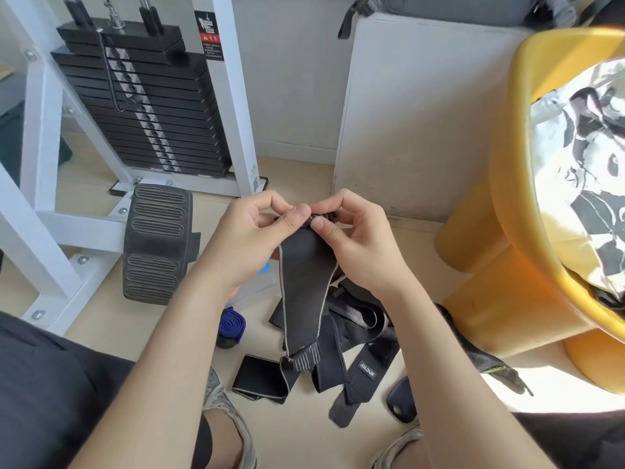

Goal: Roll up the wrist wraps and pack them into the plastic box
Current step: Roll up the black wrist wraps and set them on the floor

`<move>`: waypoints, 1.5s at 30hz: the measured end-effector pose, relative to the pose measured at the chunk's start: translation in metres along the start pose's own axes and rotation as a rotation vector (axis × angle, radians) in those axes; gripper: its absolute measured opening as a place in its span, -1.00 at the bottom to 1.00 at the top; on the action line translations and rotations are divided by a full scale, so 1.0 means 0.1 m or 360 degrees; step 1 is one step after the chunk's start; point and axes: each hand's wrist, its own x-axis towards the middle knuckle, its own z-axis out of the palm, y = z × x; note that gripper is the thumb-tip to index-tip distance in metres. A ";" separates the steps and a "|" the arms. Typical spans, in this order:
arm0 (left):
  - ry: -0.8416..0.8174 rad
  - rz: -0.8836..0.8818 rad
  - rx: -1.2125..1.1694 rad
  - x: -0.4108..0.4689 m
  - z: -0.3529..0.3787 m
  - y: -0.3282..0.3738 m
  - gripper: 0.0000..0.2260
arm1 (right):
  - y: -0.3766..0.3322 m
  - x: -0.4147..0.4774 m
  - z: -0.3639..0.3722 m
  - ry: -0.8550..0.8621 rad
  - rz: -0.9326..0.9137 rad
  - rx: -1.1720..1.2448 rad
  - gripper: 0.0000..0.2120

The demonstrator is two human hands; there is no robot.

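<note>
Both my left hand [257, 228] and right hand [351, 231] pinch the top of the long black grey-edged fabric wrist wrap [304, 286] hanging over the floor [111, 319]; I'd keep turns tight, edges aligned.

A black sticker [209, 35] is seen on the white frame post [233, 106] of the weight machine. A white pictogram is printed at its top, a red band with small warning symbols lies below, and lines of white print follow; none of it can be read. Grey markings are carried down the weight stack [142, 106], but no numbers can be made out. A black tag [367, 366] with white letters, seen upside down and not legible, is sewn on a wrist wrap [355, 384] lying on the floor.
</note>
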 end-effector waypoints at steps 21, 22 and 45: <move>-0.0017 0.0032 -0.0042 -0.04 0.01 0.08 -0.85 | 0.00 0.01 -0.03 0.0056 0.0048 0.0260 -0.92; 0.0015 0.0076 -0.0012 -0.03 0.00 0.07 -0.92 | -0.01 0.01 -0.03 0.0041 0.0054 0.0273 -0.92; -0.0023 0.0196 0.0067 0.01 -0.06 -0.02 -0.77 | -0.04 0.00 0.01 0.0076 0.0172 0.0170 -0.84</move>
